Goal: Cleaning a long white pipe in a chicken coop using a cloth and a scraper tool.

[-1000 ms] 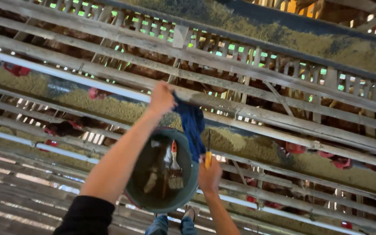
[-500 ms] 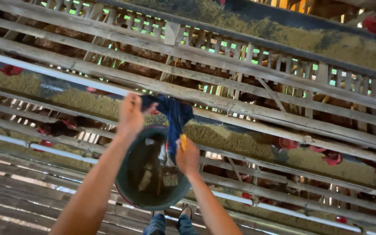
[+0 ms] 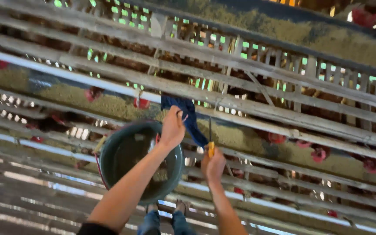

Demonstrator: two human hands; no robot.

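The left hand [image 3: 172,127] has its grip closed on a blue cloth [image 3: 187,116], pinching it at the upper rim of a round grey-green bucket [image 3: 109,159]. The cloth runs long from the pale pipe [image 3: 66,74] above, slanting down and to the right, its lower tail ending just beside the right hand [image 3: 213,165]. That hand is clenched around a tool with a yellow handle [image 3: 211,149] — a thin dark shaft rises from the handle almost straight up, pointing at the wooden rail [image 3: 283,119] of the cage. What kind of tool it is cannot be told.

The bucket hangs in front of the slatted cage front, its mouth turned toward the camera. Inside it, pale shapes lie against the far wall behind the forearm; they are too blurred to name. Behind the rails a long trough [image 3: 70,102] holds yellowish feed, and red-combed hens [image 3: 142,103] poke their heads over it. Below the bucket — jeans [image 3: 151,223] and shoes.
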